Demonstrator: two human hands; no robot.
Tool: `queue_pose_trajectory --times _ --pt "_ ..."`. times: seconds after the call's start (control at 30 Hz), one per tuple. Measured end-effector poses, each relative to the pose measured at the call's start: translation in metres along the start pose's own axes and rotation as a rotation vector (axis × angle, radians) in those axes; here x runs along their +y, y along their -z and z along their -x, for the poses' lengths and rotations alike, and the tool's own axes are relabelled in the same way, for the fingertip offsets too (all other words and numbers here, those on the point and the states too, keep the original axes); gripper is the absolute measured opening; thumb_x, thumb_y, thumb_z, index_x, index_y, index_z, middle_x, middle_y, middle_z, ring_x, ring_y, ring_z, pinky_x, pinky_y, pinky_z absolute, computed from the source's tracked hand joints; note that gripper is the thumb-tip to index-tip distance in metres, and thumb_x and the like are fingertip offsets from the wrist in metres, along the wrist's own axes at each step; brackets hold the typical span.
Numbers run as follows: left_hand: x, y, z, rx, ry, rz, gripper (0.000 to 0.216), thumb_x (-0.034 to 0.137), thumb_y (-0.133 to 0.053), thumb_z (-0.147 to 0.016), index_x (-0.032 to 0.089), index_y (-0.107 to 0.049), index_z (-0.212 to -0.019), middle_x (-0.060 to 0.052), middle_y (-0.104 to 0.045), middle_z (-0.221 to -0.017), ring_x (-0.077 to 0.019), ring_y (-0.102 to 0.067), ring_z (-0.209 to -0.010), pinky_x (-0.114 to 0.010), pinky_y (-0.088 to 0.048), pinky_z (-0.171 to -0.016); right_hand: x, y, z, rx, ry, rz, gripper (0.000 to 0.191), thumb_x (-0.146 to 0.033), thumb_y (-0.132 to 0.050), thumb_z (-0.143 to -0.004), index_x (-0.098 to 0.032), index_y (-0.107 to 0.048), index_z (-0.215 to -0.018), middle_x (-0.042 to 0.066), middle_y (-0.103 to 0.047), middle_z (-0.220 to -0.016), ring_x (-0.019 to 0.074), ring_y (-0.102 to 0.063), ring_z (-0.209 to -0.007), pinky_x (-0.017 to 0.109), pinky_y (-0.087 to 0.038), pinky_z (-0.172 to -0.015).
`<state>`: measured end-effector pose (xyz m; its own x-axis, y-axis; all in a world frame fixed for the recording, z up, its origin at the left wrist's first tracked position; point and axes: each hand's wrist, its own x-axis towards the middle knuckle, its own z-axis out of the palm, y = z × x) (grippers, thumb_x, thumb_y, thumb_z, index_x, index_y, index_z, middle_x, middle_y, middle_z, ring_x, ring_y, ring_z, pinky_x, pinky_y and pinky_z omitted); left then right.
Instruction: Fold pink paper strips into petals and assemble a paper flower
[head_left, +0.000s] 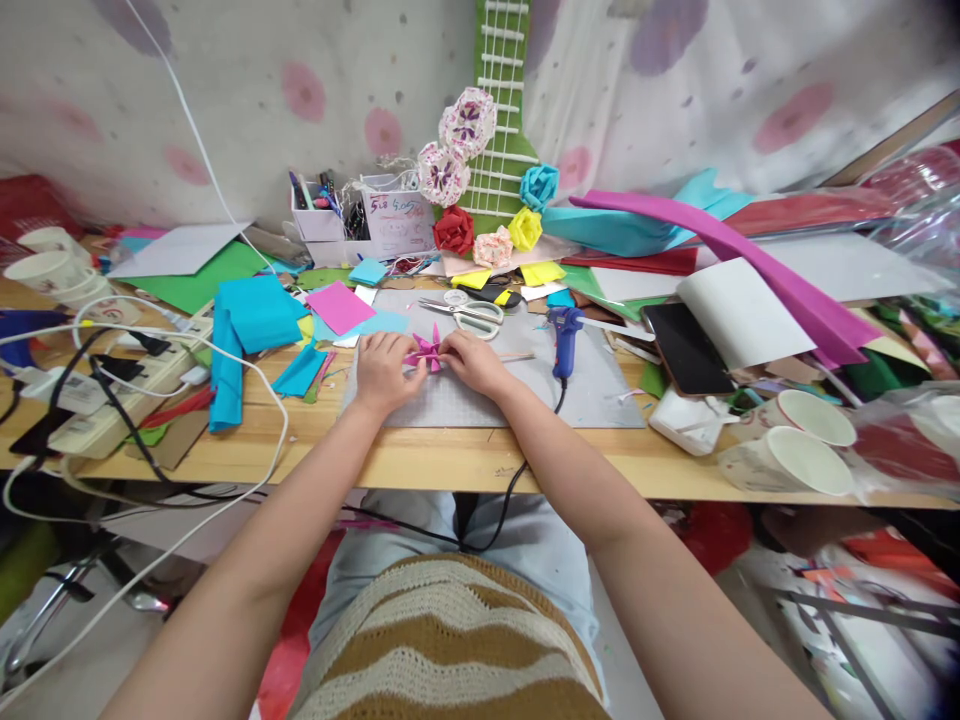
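A small folded pink paper piece [425, 352] with pointed tips rests on the grey cutting mat [525, 395]. My left hand [384, 370] pinches its left side with closed fingers. From the other side my right hand [471, 362] grips it, fingers curled onto the paper. Both hands press down on the mat near the middle of the wooden table [450, 460].
Scissors [471, 312] and a blue glue gun [564, 338] lie just behind the hands. Blue and pink paper sheets [259, 312] lie at left beside a power strip [112, 395] and cables. Paper cups [795, 445], a phone [686, 350] and paper flowers [469, 180] stand right and back.
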<state>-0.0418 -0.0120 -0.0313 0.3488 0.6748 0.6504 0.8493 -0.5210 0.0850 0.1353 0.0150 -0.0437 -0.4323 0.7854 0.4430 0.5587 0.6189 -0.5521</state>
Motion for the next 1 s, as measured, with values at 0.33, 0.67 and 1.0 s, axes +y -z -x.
queue_pose_trajectory --times 0.33,0.67,1.0 --pt "0.011 -0.017 0.000 0.093 0.049 -0.052 0.016 0.035 -0.055 -0.080 0.023 -0.063 -0.073 -0.002 -0.063 -0.062 -0.0210 -0.054 -0.068 -0.036 -0.033 -0.066 -0.004 -0.007 -0.005 0.122 -0.053 -0.030 0.009 -0.013 -0.050 -0.081 -0.018 -0.052 -0.074 0.004 -0.055 -0.079 0.0164 -0.048 -0.079 0.029 -0.038 -0.074" --pt "0.012 -0.027 0.000 0.021 0.034 -0.120 0.009 0.018 -0.054 -0.072 0.020 -0.053 -0.064 -0.006 -0.060 -0.067 -0.0223 -0.055 -0.071 -0.035 -0.031 -0.063 -0.004 -0.004 -0.006 0.131 -0.061 -0.038 0.008 -0.015 -0.054 -0.081 -0.017 -0.053 -0.073 0.003 -0.056 -0.077 0.0147 -0.048 -0.076 0.026 -0.037 -0.071" --pt "-0.009 -0.005 0.000 0.033 0.059 0.118 0.019 0.035 -0.054 -0.081 0.020 -0.056 -0.069 -0.001 -0.056 -0.065 -0.0173 -0.051 -0.070 -0.032 -0.034 -0.069 0.003 0.008 0.001 0.001 -0.117 -0.050 0.004 -0.015 -0.057 -0.078 -0.017 -0.058 -0.075 0.002 -0.059 -0.079 0.0130 -0.051 -0.075 0.024 -0.036 -0.070"
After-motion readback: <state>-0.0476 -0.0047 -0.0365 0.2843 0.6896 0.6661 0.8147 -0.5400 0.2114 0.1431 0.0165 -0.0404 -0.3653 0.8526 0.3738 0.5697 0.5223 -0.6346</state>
